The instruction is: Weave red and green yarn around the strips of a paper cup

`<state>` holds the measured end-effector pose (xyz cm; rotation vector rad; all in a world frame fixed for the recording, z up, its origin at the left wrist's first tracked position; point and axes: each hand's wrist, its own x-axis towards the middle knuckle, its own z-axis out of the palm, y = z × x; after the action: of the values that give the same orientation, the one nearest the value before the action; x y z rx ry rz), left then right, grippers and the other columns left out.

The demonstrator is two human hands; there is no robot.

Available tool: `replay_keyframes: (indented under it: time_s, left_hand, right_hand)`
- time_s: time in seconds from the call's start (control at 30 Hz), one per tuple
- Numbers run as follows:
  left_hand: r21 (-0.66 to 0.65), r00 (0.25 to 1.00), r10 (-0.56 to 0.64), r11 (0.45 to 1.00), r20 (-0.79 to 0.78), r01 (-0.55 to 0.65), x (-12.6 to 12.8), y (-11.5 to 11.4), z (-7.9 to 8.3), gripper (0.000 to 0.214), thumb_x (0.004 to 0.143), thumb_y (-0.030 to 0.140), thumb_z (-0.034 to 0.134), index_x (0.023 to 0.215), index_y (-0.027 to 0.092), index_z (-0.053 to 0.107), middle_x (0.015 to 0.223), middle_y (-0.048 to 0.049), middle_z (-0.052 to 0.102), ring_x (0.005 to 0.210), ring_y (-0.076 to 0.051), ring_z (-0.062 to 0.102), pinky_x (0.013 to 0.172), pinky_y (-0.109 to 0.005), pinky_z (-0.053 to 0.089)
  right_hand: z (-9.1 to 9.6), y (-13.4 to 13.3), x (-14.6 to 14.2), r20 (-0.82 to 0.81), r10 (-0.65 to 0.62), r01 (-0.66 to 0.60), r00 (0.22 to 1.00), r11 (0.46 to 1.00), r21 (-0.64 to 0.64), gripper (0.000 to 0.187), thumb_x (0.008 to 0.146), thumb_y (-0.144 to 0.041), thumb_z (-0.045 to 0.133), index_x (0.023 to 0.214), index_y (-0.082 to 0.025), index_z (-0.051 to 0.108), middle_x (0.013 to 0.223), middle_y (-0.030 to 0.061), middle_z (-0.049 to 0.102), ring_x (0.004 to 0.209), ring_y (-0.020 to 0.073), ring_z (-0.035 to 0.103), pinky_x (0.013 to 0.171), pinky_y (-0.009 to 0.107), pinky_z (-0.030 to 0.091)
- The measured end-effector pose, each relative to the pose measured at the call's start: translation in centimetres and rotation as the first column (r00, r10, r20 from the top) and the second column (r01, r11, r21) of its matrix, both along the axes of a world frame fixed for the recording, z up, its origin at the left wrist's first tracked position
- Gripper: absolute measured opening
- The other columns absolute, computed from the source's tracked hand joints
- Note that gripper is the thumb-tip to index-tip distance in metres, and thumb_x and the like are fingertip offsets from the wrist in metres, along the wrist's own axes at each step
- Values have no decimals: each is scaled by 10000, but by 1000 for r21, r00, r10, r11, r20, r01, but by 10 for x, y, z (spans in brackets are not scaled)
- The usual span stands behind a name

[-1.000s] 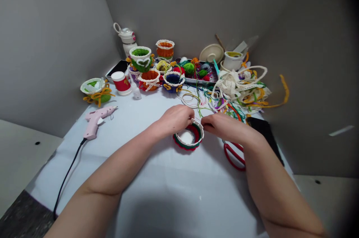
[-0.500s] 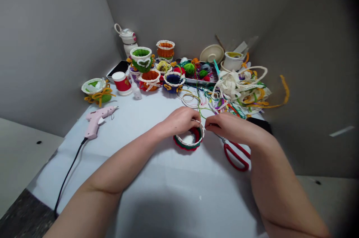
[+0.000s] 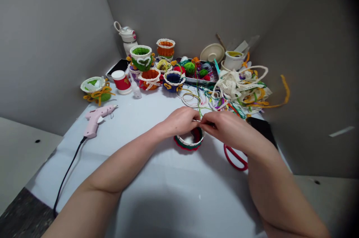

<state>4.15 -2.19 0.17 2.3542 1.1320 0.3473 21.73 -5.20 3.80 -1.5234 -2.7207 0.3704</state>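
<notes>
Above a round red-and-green woven basket [image 3: 188, 143] near the middle of the desk [image 3: 146, 148], the left hand [image 3: 179, 121] and right hand [image 3: 224, 129] pinch a thin white strand [image 3: 196, 121] between them; red-handled scissors [image 3: 234, 158] lie just beside the right hand.

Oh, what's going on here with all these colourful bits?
A person is working on a small round red-and-green basket. The left hand sits at its rim while the right hand pinches a thin white strand there. Red-handled scissors lie nearby; a pink glue gun and similar baskets sit farther off.
</notes>
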Motion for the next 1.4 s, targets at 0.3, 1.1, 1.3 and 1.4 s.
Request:
replay_keyframes:
  time_s: [0.3, 1.1, 1.3, 1.4]
  left_hand:
    - [-19, 1000, 2, 1000, 25, -2, -2, 3, -2, 174, 811, 208, 567, 834, 170, 736, 841, -48, 747, 779, -181, 638, 681, -269, 443]
    - [3, 999, -19, 1000, -42, 20, -4, 2, -1, 169, 836, 215, 568, 881, 182, 727, 880, -46, 738, 806, -184, 630, 699, -281, 440]
    - [105, 959, 29, 994, -283, 1, -6, -6, 7, 220, 858, 199, 502, 856, 166, 719, 885, -105, 726, 828, -236, 649, 686, -311, 450]
    - [148, 912, 106, 988, -396, -51, -6, -11, 12, 245, 857, 165, 469, 823, 133, 709, 870, -144, 718, 791, -255, 655, 652, -326, 450]
  right_hand:
    - [3, -5, -1, 96, 72, -64, 993, 995, -82, 240, 908, -247, 487, 816, -197, 702, 802, 77, 714, 698, 172, 604, 593, 273, 303]
    - [-20, 20, 22, 120, 116, -79, 986, 958, -276, 183, 837, -206, 521, 748, -202, 680, 677, 19, 655, 600, 126, 516, 571, 247, 313]
    - [-19, 20, 15, 132, 106, -70, 985, 965, -254, 191, 857, -209, 513, 773, -197, 683, 738, 41, 679, 637, 132, 537, 587, 248, 314]
    - [-17, 20, 14, 142, 80, -49, 987, 977, -209, 220, 879, -232, 492, 799, -194, 694, 764, 60, 690, 662, 146, 554, 598, 255, 315]
